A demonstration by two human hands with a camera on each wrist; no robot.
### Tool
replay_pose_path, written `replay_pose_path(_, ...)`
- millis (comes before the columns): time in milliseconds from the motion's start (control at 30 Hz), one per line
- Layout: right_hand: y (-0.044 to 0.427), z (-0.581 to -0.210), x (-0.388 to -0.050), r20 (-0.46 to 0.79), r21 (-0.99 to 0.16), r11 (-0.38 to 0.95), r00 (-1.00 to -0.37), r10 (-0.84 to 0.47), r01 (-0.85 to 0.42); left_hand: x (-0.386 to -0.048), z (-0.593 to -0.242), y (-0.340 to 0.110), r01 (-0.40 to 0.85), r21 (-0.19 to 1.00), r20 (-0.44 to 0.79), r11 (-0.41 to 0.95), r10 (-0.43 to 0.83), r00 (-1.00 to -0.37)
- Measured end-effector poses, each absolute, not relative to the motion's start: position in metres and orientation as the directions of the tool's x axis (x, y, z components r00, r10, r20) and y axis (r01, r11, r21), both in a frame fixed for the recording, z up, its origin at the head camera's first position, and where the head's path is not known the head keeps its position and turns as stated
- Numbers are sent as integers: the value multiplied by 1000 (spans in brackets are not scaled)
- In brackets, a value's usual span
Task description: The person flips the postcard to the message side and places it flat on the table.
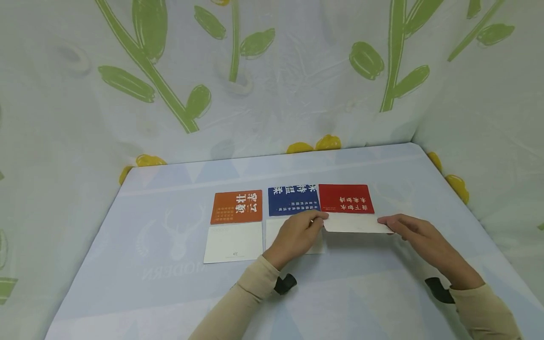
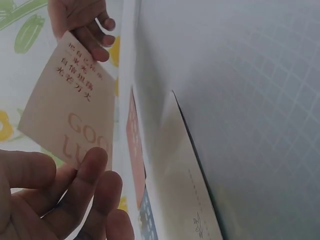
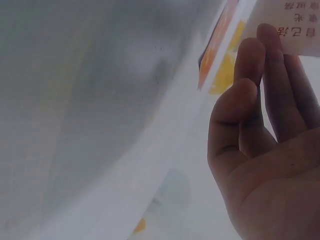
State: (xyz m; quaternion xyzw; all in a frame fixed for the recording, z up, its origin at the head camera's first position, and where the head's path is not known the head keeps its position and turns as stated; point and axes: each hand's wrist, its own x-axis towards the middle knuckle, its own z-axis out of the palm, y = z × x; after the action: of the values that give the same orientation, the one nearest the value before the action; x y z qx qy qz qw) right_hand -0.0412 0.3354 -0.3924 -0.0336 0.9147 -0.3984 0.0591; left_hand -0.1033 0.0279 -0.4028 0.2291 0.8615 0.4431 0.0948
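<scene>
Between my two hands a postcard [image 1: 356, 223] is held just above the table, its plain white side up in the head view. Its underside [image 2: 75, 102] carries reddish characters and large letters that start with "GOO". My left hand [image 1: 296, 236] pinches the card's left end, and my right hand [image 1: 420, 238] pinches its right end. Directly beyond it lies a red card [image 1: 346, 198] with white characters. To the left are a blue card [image 1: 293, 206] and a white card [image 1: 274, 231], which my left hand partly covers.
Farther left, an orange card [image 1: 236, 208] lies above another white card [image 1: 233, 242], edge to edge. The table [image 1: 161, 302] has a pale blue patterned cover. Fabric walls [image 1: 297, 85] with green leaves rise behind and at both sides.
</scene>
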Motion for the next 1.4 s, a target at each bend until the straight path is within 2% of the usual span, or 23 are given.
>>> replay_pose_path(200, 334, -395, -40, -31, -716, 697, -994, -105, -51, -103, -403, 29, 338, 782, 51, 524, 485, -873)
replay_pose_path(367, 335, -398, -39, -3, -693, 717, -994, -108, -76, -102, -402, 33, 396, 711, 77, 581, 496, -865)
replay_pose_path(600, 331, -397, -36, 46, -581, 805, -992, -116, -121, -97, -401, 42, 523, 474, 133, 709, 529, -838)
replay_pose_path(733, 328, -395, -35, 6, -536, 839, -994, -105, -92, -92, -404, 46, 588, 313, 155, 746, 571, -806)
replay_pose_path(833, 326, -396, -35, -45, -512, 856, -993, -108, -70, -88, -405, 49, 613, 248, 159, 750, 593, -789)
replay_pose_path(1067, 323, -397, -33, -91, -471, 880, -988, -122, -65, -85, -408, 54, 621, 234, 113, 748, 614, -781)
replay_pose_path(1400, 323, -400, -31, -92, -477, 875, -985, -145, -85, -85, -413, 53, 630, 239, 128, 739, 619, -775)
